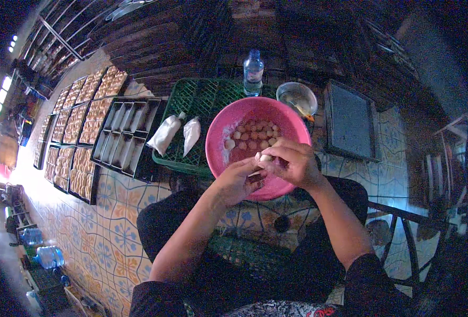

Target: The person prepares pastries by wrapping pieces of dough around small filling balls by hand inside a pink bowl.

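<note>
A small pale dough ball (266, 158) is pinched in the fingers of my right hand (298, 165), over the near side of a pink basin (217, 127). My left hand (235, 183) meets it from the other side, its thumb and fingertips closed against the same dough; its lower fingers are curled and partly hidden. Inside the basin lie many small round dough balls (253, 135), with white flour dusted on the left wall. The basin rests at my knees, against a green plastic crate (191, 95).
On the crate are two flour-white plastic bags (165, 134), a clear bottle (253, 74) and a metal bowl (296, 98) of liquid. Left, baking trays (125, 132) stand beside trays of shaped dough (81, 171) on the tiled floor. A flat tray (351, 121) lies right.
</note>
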Available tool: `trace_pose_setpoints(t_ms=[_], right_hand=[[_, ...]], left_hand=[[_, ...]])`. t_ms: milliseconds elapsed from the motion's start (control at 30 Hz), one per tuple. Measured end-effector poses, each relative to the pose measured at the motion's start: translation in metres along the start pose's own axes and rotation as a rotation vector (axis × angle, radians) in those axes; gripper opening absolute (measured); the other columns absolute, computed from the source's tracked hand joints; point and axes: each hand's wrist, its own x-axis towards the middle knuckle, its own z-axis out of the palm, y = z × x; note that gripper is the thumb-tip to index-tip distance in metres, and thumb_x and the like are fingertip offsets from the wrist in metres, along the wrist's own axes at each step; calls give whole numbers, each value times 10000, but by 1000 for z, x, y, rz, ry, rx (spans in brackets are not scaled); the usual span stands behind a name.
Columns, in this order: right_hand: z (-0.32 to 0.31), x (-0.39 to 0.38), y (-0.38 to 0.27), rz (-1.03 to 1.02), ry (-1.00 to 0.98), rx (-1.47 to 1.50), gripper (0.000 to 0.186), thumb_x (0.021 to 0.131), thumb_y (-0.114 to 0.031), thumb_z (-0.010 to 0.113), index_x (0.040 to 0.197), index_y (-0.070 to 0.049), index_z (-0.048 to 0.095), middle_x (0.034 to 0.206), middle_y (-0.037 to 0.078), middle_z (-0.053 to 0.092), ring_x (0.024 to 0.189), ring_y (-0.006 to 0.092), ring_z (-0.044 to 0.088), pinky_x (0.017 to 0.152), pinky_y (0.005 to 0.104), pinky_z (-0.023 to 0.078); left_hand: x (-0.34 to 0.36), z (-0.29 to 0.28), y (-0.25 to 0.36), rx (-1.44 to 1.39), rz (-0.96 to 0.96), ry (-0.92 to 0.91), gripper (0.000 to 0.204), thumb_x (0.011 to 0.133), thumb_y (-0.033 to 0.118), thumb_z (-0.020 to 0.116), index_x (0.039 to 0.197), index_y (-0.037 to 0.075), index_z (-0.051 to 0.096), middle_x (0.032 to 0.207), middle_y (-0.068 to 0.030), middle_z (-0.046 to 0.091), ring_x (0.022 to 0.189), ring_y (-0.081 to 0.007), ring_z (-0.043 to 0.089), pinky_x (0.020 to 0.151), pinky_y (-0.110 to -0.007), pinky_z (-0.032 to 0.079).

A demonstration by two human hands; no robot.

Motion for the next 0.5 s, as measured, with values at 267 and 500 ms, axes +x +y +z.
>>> trace_pose_setpoints(t_ms=[267,500], right_hand=[[3,3,2,-106,47,-58,388,754,-325,855,933,-11,714,809,86,671,696,231,660,627,344,535],[-5,3,7,51,-56,115,352,763,-250,851,974,1,725,816,92,662,732,228,658,663,345,529]], left_hand=[[1,-4,1,-19,41,-130,339,1023,248,549,1278,24,550,1208,-58,611,1038,-188,635,949,-366,539],[-1,9,1,-121,33,-114,266,1030,218,559,1237,51,557,1166,-53,630,1012,-150,623,875,-308,521]])
